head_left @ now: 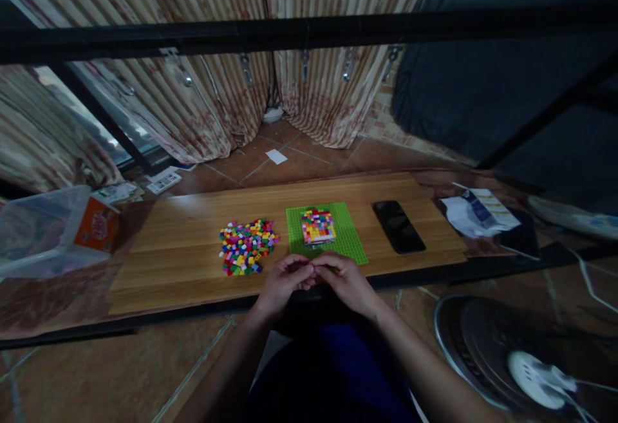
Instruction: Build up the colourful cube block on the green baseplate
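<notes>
My left hand (288, 276) and my right hand (340, 273) meet at the front edge of the wooden board, fingertips pinched together. Whatever lies between the fingers is hidden or too small to make out. Just beyond them is a green studded baseplate (350, 233), partly covered at its near edge by my hands. On it stands a squarish block built of multicoloured toy bricks (317, 226), with a paler side facing me. Left of the baseplate lies a loose pile of small coloured bricks (246, 246).
A black smartphone (398, 226) rests right of the baseplate on the wooden board (178, 249). At far left sits a clear plastic tub (38, 233) with an orange label. Papers (483, 210) lie to the right. A power strip (535, 378) is at lower right, and a dark bar (309, 35) crosses above.
</notes>
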{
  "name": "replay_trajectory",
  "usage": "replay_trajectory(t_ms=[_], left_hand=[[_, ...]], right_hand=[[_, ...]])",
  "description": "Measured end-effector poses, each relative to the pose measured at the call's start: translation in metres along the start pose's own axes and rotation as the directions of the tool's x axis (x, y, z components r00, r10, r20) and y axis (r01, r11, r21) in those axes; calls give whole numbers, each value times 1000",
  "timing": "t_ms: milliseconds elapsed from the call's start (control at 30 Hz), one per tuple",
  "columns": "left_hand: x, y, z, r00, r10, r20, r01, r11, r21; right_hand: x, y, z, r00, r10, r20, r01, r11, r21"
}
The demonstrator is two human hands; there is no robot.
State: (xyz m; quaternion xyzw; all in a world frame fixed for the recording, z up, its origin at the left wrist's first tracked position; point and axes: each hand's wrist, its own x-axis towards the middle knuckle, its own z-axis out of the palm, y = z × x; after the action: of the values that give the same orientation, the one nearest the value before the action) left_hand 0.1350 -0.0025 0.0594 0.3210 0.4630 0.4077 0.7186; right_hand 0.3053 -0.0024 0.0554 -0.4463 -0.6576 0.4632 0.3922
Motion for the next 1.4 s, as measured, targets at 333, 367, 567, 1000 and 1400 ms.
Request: replay_trajectory(t_ms=[333,367,567,1000,1400], left_hand=[[14,-6,3,992,118,-51,-113,989,100],[17,-9,-1,979,184,-90,-168,972,164],[23,-27,-25,895,421,-148,-306,819,485],[20,-25,-28,897,435,-78,-297,724,623],[21,-22,-27,902,428,-61,-281,687,671]], right_hand=[[18,11,-14,971,-77,-227,63,996,-68],[24,15,-15,946,-95,-310,63,992,-111],[57,32,-18,877,-158,-453,-2,943,-333],[72,52,-5,861,46,-507,-128,983,-128],[83,43,-8,840,135,-526,-143,989,26]])
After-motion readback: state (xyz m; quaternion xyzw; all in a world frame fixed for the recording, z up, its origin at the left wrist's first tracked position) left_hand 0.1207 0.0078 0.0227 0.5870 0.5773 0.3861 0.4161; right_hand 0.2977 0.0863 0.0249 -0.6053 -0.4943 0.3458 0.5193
